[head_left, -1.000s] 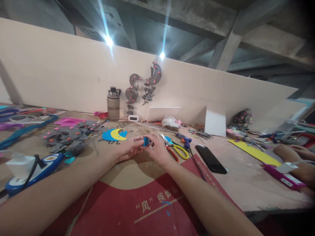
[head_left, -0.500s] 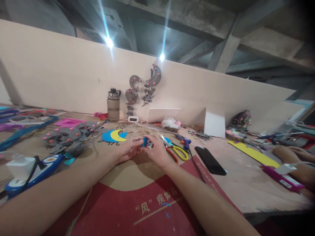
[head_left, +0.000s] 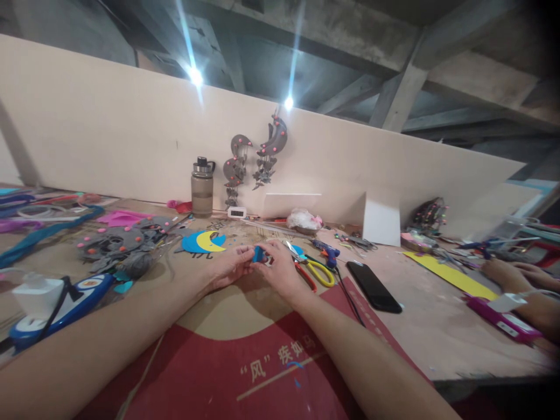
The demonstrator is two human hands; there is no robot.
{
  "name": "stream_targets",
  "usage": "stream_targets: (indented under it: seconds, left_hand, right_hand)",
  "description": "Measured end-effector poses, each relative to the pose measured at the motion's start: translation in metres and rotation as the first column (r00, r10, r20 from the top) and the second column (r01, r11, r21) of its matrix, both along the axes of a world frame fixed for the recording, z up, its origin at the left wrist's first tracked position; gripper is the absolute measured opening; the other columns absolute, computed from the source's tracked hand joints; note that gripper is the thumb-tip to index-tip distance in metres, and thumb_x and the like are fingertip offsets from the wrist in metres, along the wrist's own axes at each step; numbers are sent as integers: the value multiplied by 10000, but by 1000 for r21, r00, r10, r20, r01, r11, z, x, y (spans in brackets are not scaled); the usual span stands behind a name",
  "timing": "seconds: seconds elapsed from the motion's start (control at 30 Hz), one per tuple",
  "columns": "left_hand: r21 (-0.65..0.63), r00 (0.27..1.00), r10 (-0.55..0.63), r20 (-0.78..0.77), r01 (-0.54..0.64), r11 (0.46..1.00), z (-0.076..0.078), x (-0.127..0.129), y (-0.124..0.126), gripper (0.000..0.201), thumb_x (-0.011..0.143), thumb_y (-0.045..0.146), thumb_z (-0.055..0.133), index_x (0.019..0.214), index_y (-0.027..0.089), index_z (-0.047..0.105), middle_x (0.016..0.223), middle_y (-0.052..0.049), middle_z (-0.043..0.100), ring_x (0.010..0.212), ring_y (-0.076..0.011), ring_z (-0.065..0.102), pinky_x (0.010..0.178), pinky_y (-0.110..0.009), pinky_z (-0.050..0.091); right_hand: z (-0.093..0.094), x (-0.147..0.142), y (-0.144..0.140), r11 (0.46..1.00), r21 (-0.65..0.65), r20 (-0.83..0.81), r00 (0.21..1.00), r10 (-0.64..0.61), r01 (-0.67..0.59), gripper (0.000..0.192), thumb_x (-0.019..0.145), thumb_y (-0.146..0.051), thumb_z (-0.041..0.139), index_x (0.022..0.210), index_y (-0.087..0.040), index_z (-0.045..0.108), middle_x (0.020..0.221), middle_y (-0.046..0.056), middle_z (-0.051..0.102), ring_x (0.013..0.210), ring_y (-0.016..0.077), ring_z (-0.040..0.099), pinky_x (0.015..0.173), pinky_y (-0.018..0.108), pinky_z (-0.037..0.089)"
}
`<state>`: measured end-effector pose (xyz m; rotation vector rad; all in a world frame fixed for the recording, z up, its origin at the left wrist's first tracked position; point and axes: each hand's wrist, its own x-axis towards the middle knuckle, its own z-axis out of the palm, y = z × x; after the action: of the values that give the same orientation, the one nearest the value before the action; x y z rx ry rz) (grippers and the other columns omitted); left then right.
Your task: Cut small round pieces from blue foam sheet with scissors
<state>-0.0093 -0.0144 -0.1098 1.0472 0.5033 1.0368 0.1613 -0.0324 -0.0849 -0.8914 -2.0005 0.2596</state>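
Between the fingertips of my left hand [head_left: 234, 265] and my right hand [head_left: 277, 268] is a small blue piece [head_left: 258, 254], perhaps felt or foam; its full shape is hidden. Both hands are closed in a pinch on it, just above the cardboard. Left of them lies a blue cutout with a yellow crescent [head_left: 207, 241] on it. Close by my right hand are scissors with red handles [head_left: 307, 277] and a yellow-handled pair [head_left: 322, 272]. Behind those lies a blue glue gun [head_left: 328, 252].
A black phone [head_left: 374, 286] lies to the right, near a yellow strip [head_left: 450, 274]. Another person's hands [head_left: 510, 277] are at the far right. A water bottle [head_left: 202, 189] stands at the back. Grey felt pieces [head_left: 122, 242] and a power strip [head_left: 87, 297] are on the left.
The blue piece has turned slightly between my fingers and shows a little more of its surface. My hands stay in almost the same place.
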Motion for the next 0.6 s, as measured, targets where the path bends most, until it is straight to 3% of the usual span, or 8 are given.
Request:
stream_targets:
  seconds: [0.3,0.43,0.6]
  left_hand:
    - [-34,1000,29,-6,-30,999,4,-1,-4,310,726,350,811,921,139,693,830,-48,680,716,-118,626,634,-217,511]
    - [13,985,150,-84,-149,989,3,4,-4,299,691,344,830,842,127,690,765,-25,655,662,-99,594,588,-201,478]
    - [136,925,318,-209,-295,946,-5,6,2,337,686,410,809,799,121,676,658,-6,636,509,-60,502,478,-177,374]
  right_hand:
    - [-5,2,6,1000,-9,-1,1000,-6,6,407,725,-83,750,1103,-224,691,1037,65,614,941,202,578,842,337,502]
    - [-8,4,9,999,-13,73,996,-51,52,458,718,-55,728,1136,-236,689,1038,62,605,998,215,566,919,377,478]
    - [-10,4,12,992,-123,58,998,-28,35,505,697,-108,759,1180,-223,671,1061,68,611,816,175,586,803,345,512]
